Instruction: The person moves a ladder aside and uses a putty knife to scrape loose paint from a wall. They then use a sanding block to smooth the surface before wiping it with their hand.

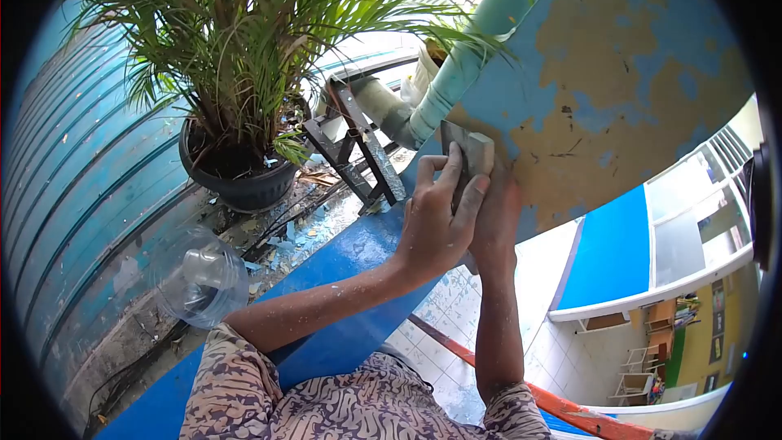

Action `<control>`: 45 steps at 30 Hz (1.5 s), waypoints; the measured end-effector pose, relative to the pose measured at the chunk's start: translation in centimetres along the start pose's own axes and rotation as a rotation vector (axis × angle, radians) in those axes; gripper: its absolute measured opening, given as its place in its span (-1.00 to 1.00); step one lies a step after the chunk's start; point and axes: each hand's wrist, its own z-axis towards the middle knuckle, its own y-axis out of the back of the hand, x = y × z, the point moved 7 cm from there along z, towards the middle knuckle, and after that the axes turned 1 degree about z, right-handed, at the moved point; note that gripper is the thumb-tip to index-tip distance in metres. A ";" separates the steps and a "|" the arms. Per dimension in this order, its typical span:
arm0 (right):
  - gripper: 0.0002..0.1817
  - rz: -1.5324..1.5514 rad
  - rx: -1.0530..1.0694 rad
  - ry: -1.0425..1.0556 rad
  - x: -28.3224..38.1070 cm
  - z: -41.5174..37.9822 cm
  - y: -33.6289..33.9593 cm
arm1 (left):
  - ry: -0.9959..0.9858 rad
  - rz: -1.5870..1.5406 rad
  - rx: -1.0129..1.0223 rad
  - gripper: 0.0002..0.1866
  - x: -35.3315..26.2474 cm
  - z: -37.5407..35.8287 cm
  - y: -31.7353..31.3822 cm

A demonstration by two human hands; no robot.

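A flat sanding block with a dark sheet and a pale back (481, 152) lies against a wall surface (603, 106) of blue paint with worn tan patches. My left hand (438, 210) is on the block, its fingers bent and its thumb pressed at the block's side. Right beside it, my right hand (498, 208) is wrapped round the block's lower part, with most of its fingers hidden behind the left hand and the block. A light green pipe (456, 81) runs along the wall's left edge.
A potted palm (244, 183) stands at the upper left beside a black metal bracket (358, 147). A clear plastic container (202, 275) sits at the left, near paint flakes. Below my arms lie a blue board (334, 257) and a red bar (570, 411).
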 end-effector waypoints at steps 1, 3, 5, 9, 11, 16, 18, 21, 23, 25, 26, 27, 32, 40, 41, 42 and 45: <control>-0.64 -0.015 -0.064 0.056 0.7 -0.1 0.5 | -0.008 0.001 0.005 -0.30 -0.6 -0.5 0.1; -0.68 0.300 -0.141 0.054 -0.5 -2.4 1.7 | -0.218 0.139 0.217 -0.26 -2.9 -1.9 -1.1; -0.65 0.439 -0.363 -0.106 -2.8 -4.8 3.6 | -0.315 0.172 0.302 -0.18 -3.8 -3.1 -1.9; -0.61 0.380 -0.385 -0.227 -3.6 -6.6 3.9 | -0.413 0.283 0.380 -0.07 -3.7 -4.1 -4.2; -0.43 0.477 -0.295 -0.161 -1.4 -4.9 3.1 | -0.412 0.296 0.243 -0.10 -4.5 -3.1 -3.7; -0.48 0.498 -0.461 -0.009 -2.4 -4.5 1.9 | -0.395 0.256 0.189 -0.20 -5.9 -1.3 -3.0; -0.48 0.665 -0.434 -0.102 -1.1 -4.7 2.6 | -0.391 0.307 0.185 -0.24 -6.3 -2.1 -2.4; -0.48 1.184 -0.405 -0.290 -2.2 -4.1 1.4 | -0.432 0.248 0.122 -0.28 -5.1 -1.7 -2.5; -0.49 0.390 -0.374 -0.064 -1.0 -3.1 2.9 | -0.415 0.238 0.110 -0.30 -5.9 -0.5 -2.5; -0.52 0.391 -0.374 -0.026 -0.9 -3.1 3.6 | -0.337 0.204 0.137 -0.28 -5.9 0.0 -2.6; -0.53 0.383 -0.359 -0.055 -0.3 -3.2 3.9 | -0.366 0.202 0.132 -0.29 -6.0 -0.3 -2.5; -0.53 0.380 -0.346 -0.081 0.1 -3.2 3.8 | -0.369 0.207 0.134 -0.29 -5.9 -0.7 -2.4; -0.45 0.316 -0.398 0.016 0.1 -1.7 3.0 | -0.407 0.233 0.139 -0.35 -6.3 0.3 -2.2; -0.49 0.518 -0.469 -0.058 0.6 -2.0 2.6 | -0.435 0.241 0.146 -0.40 -6.8 0.0 -1.7; -0.49 0.514 -0.463 -0.057 0.2 -1.3 2.5 | -0.432 0.237 0.141 -0.40 -6.8 0.5 -1.7; -0.52 0.458 -0.420 -0.046 -0.2 -0.5 2.3 | -0.420 0.296 0.127 -0.39 -6.7 1.5 -1.6; -0.62 0.376 -0.334 -0.020 0.4 0.4 2.2 | -0.316 0.278 0.162 -0.36 -7.5 2.7 -1.2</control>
